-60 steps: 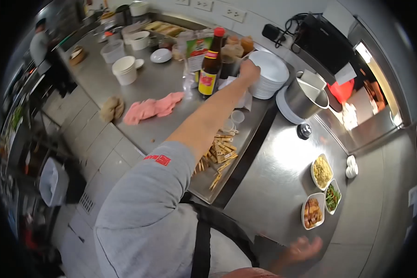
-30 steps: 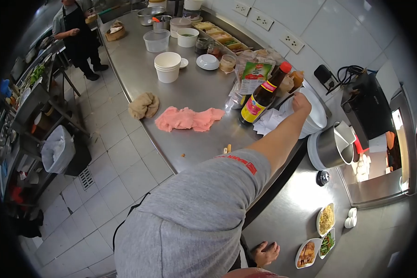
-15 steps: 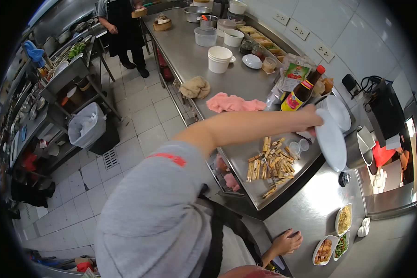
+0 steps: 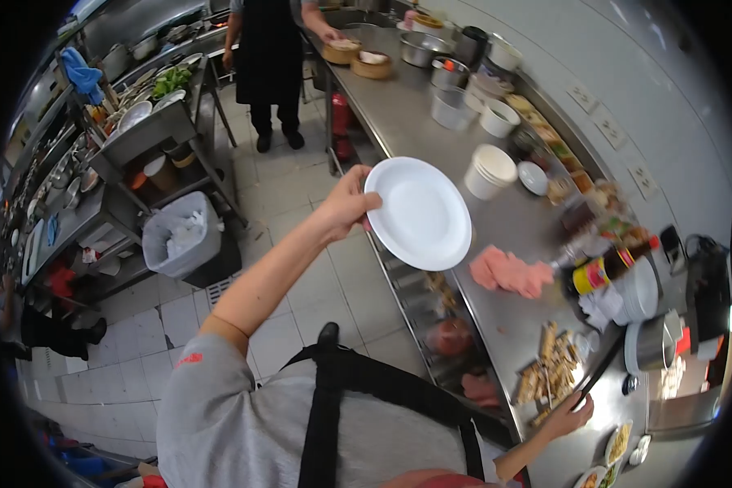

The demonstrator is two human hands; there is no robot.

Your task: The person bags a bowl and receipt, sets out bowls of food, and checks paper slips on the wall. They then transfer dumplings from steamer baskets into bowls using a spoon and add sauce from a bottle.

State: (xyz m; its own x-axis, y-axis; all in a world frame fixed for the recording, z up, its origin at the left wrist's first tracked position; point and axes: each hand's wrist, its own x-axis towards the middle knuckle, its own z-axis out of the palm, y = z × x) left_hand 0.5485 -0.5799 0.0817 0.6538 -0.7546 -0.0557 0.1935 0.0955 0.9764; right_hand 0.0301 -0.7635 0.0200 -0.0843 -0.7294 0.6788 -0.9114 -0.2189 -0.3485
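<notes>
**A white plate held over a kitchen aisle**

Lower right, the right hand (image 4: pixel 568 411) rests with fingers spread on the brushed steel counter (image 4: pixel 415 130). At centre, the left hand (image 4: pixel 343 205) pinches the rim of a smooth round white plate (image 4: pixel 419 213). Beyond lie a crumpled pink cloth (image 4: pixel 511 272) and stacked white paper tubs (image 4: pixel 490 171).

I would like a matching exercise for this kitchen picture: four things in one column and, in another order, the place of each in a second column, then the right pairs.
Things:
1. white plate
2. pink cloth
3. dark sauce bottle
4. right hand

Places:
A. lying on the steel counter
B. held up in the left hand
C. resting on the counter edge
D. beside the stack of plates

Pairs: 1-B, 2-A, 3-D, 4-C
</notes>
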